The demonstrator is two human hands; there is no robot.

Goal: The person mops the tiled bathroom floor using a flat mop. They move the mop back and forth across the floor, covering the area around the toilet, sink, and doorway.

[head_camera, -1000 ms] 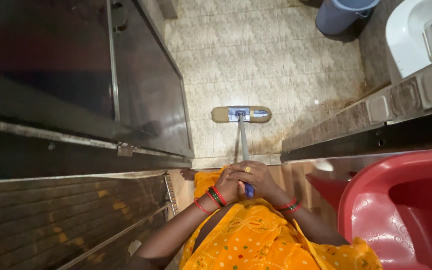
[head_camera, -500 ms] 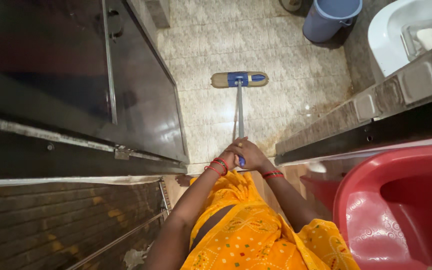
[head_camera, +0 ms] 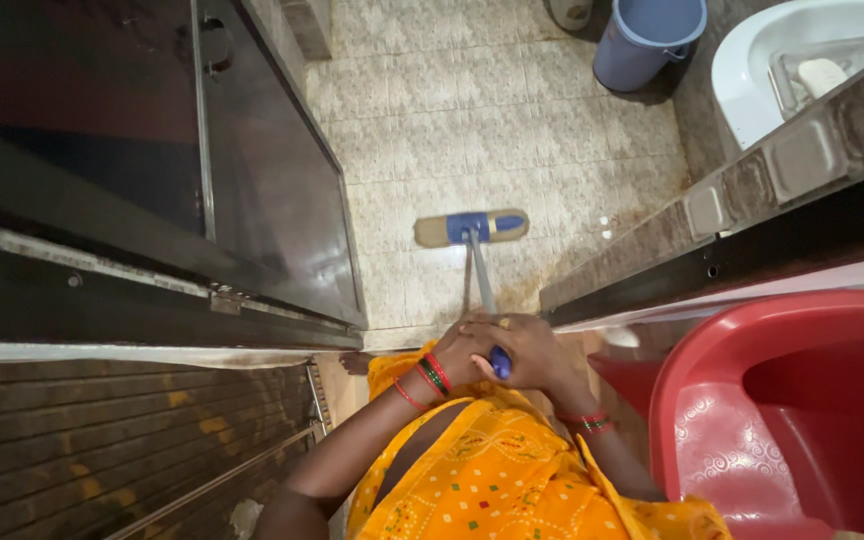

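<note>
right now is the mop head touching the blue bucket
No, the mop head lies flat on the tiled floor in mid-room, well apart from the blue bucket standing in the far corner.

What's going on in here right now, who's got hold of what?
A person in an orange patterned garment grips the blue end of a flat mop's grey handle with both hands, the left hand and right hand clasped together. The tan mop head with its blue bracket lies flat on the beige tiled floor just past a doorway. A blue plastic bucket stands farther in, beside a white basin. A red plastic tub sits at the person's right.
</note>
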